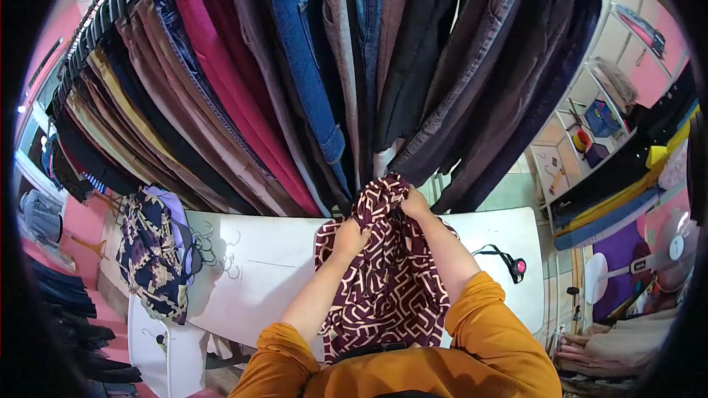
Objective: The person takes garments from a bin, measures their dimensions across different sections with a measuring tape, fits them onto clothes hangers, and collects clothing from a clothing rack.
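A maroon garment with a cream geometric pattern (383, 280) lies over the near middle of a white table, its far end bunched up. My left hand (351, 237) grips the bunched cloth on its left side. On the right side of the same bunch, my right hand (414, 203) is closed on the fabric near its top. Both forearms reach forward from rolled mustard sleeves. Folds of the cloth hide some of the fingertips.
Trousers and jeans (302, 51) hang in a row beyond the white table (258, 280). Patterned clothes (151, 250) lie at its left end, beside wire hangers (214, 250). A black strap with a pink-red disc (518, 268) lies right. A fan (675, 245) stands far right.
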`<state>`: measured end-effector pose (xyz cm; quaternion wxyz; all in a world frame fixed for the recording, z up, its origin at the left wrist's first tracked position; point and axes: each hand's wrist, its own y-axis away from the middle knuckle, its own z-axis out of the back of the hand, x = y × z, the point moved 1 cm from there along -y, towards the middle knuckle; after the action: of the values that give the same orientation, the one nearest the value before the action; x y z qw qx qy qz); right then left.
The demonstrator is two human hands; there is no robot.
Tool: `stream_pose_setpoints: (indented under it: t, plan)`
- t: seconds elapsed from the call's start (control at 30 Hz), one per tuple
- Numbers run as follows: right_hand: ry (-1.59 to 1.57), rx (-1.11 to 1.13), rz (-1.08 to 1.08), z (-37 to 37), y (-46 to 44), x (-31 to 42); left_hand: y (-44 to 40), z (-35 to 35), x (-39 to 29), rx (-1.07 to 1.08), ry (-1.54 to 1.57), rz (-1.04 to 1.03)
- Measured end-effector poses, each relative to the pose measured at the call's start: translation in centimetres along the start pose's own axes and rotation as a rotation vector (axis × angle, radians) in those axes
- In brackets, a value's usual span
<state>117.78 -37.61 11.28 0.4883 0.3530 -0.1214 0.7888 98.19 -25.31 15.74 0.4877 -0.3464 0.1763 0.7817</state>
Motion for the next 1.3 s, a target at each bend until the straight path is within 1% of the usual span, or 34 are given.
stream_pose_setpoints:
  t: [0.03, 0.07, 0.17, 0.2, 0.23, 0.27, 0.3, 0.33, 0.37, 0.43, 0.47, 0.5, 0.53, 0.57, 0.63, 0.67, 0.7, 0.77, 0.83, 0.87, 0.9, 0.97, 1.0, 1.03, 1.13, 1.17, 1.2, 1.23, 1.27, 1.3]
  plan:
    - [0.007, 0.040, -0.045, -0.4, -0.5, -0.1, 0.1, 0.0, -0.2, -0.004, 0.009, 0.003]
    - [0.010, 0.045, -0.042, -0.5, -1.0, -0.3, -0.1, 0.1, -0.4, -0.007, 0.010, 0.008]
    - [-0.081, 0.161, -0.091, 0.1, -1.2, -0.2, -0.4, 0.0, -0.9, -0.005, 0.027, 0.062]
    - [-0.108, 0.169, -0.120, 0.8, -0.8, 0.2, -0.5, 0.1, -1.1, -0.024, 0.038, 0.020]
    - [-0.110, 0.165, -0.115, 0.1, -1.3, -1.0, -0.4, 0.2, -1.1, -0.042, 0.047, -0.023]
    - [-0.339, 0.210, -0.083, -1.4, -2.4, -3.4, -0.6, -0.6, 0.1, -0.029, 0.068, -0.033]
    - [-0.566, 0.253, -0.050, -2.0, -2.9, -4.8, -0.5, -0.7, -0.2, -0.031, 0.069, -0.040]
    - [-0.614, 0.252, -0.065, -0.9, -1.5, -3.5, -0.3, -0.7, -0.6, -0.025, 0.042, -0.043]
    - [-0.591, 0.302, -0.057, 0.4, 0.0, -2.5, 0.0, -0.7, -1.0, -0.019, 0.015, -0.044]
    - [-0.601, 0.363, -0.128, 2.6, 2.3, -0.5, 0.5, -1.1, -0.7, 0.013, 0.027, -0.053]
    - [-0.602, 0.358, -0.123, 2.3, 2.1, -0.8, 0.8, -1.1, -1.1, 0.053, -0.022, -0.023]
    - [-0.671, 0.363, -0.106, 1.8, 2.1, -0.9, 1.0, -0.7, -1.8, 0.091, -0.071, 0.008]
    - [-0.740, 0.371, -0.091, 1.4, 2.1, -0.9, 1.5, 0.0, -2.7, 0.043, -0.014, -0.059]
    - [-0.741, 0.368, -0.087, 1.2, 2.6, -1.4, 2.1, 0.5, -3.0, -0.018, 0.014, -0.158]
    - [-0.638, 0.228, -0.022, 4.2, 6.4, 1.0, 3.4, 1.9, -4.2, 0.001, 0.014, -0.167]
    - [-0.598, 0.177, 0.049, 3.5, 7.0, -0.3, 4.6, 2.8, -5.0, 0.006, -0.025, -0.130]
    - [-0.586, 0.153, 0.102, 3.4, 8.1, -0.9, 5.7, 3.7, -5.8, 0.011, -0.064, -0.095]
    - [-0.514, 0.146, 0.139, 4.7, 11.8, -0.3, 7.4, 4.9, -6.4, 0.023, -0.033, -0.097]
    - [-0.510, 0.132, 0.149, 5.8, 15.3, 1.5, 8.6, 6.0, -7.2, -0.028, 0.002, -0.271]
    - [-0.442, 0.124, 0.166, 6.4, 16.6, 2.4, 9.0, 6.7, -7.7, -0.040, 0.044, -0.295]
    - [-0.441, 0.126, 0.159, 6.2, 17.0, 2.4, 9.0, 7.0, -8.0, -0.034, 0.047, -0.291]
    - [-0.340, 0.103, 0.172, 5.4, 17.7, 1.8, 8.9, 7.4, -8.5, -0.028, 0.163, -0.287]
    - [-0.320, 0.066, 0.213, 4.9, 17.6, 1.3, 8.7, 7.9, -9.0, -0.053, 0.125, -0.397]
    - [-0.353, 0.087, 0.190, 5.1, 17.8, 1.8, 8.8, 8.4, -9.6, -0.026, 0.107, -0.372]
    - [-0.276, 0.085, 0.201, 4.9, 17.2, 1.8, 7.9, 9.8, -11.6, -0.026, 0.003, -0.507]
    - [-0.329, 0.101, 0.156, 4.9, 17.0, 1.8, 7.5, 10.3, -12.2, 0.014, 0.031, -0.438]
    - [-0.380, 0.116, 0.113, 4.9, 16.8, 1.7, 6.8, 10.5, -12.3, 0.054, 0.070, -0.358]
    - [-0.380, 0.116, 0.112, 4.6, 16.2, 1.5, 6.0, 10.8, -12.4, 0.093, 0.109, -0.279]
    - [-0.331, 0.113, 0.080, 4.3, 15.7, 1.1, 4.9, 10.3, -11.8, 0.070, 0.300, -0.364]
    - [-0.282, 0.110, 0.045, 4.2, 15.3, 0.9, 3.7, 10.0, -11.6, 0.038, 0.413, -0.430]
